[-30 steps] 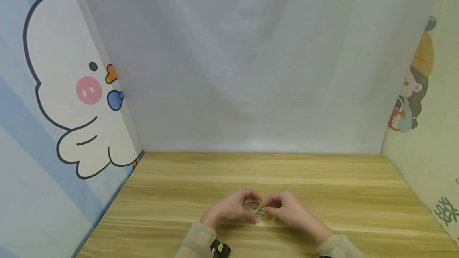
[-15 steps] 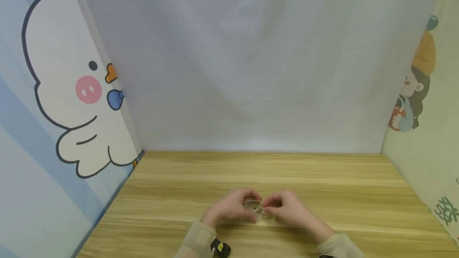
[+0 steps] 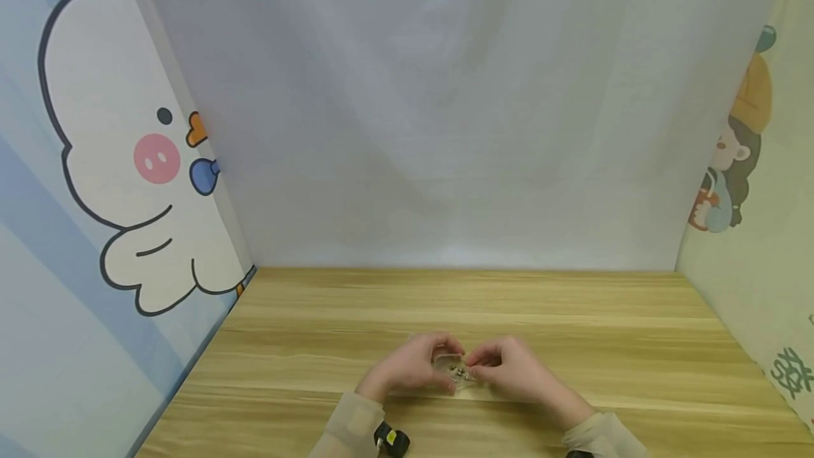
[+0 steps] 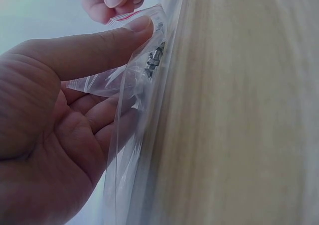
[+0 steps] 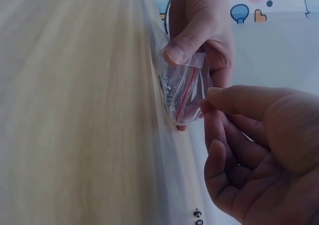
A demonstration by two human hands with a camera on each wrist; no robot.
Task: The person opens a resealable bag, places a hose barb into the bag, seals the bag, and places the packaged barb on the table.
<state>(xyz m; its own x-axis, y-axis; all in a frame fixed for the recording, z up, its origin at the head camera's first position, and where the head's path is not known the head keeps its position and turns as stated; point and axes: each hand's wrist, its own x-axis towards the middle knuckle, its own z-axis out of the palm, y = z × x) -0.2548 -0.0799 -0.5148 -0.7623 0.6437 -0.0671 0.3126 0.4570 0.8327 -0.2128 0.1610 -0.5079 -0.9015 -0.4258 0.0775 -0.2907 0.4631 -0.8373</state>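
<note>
A small clear zip bag [image 5: 187, 93] with a red line along its seal contains several small dark metal pieces [image 4: 154, 60], perhaps screws. My left hand [image 3: 413, 365] grips this bag, its thumb lying over the plastic and the other fingers behind, as the left wrist view shows. Facing it from the right, my right hand [image 3: 511, 372] has thumb and forefinger pinched together at the bag's lip, beside the red seal. The fingertips cover the exact spot where they meet the plastic.
Clear plastic sheeting [image 4: 122, 170] lies under and beside the left hand on the wood-grain table [image 3: 318, 309]. Loose small metal pieces [image 5: 198, 214] lie below the right hand. A grey curtain [image 3: 445, 126] closes off the back, with printed panels at both sides.
</note>
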